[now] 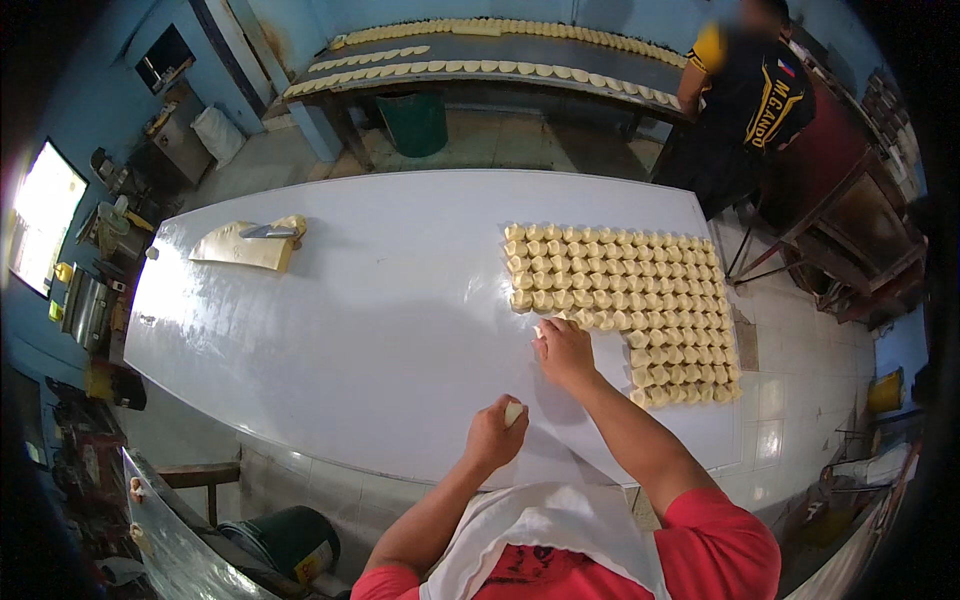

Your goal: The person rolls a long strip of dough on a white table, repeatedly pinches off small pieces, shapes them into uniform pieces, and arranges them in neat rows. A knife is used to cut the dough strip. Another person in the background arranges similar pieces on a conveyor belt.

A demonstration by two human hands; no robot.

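Observation:
My left hand (494, 437) is closed round a pale lump of dough (513, 413), which pokes out at the top of the fist, over the near side of the white table (400, 340). Farther forward, my right hand (564, 352) has its fingers bent down at the left end of a part-filled row, pinching a small dough piece (539, 330) that is mostly covered by the fingers. Beyond and to the right of that hand stand close rows of small yellowish dough pieces (620, 270). Those rows cover the table's right part.
At the table's far left lies a dough slab (235, 247) with a metal-bladed tool (268, 231) on it. Behind, a long dark table (480, 50) bears lines of dough pieces, with a green bin (414, 125) beneath. Another person (745, 95) stands at the back right.

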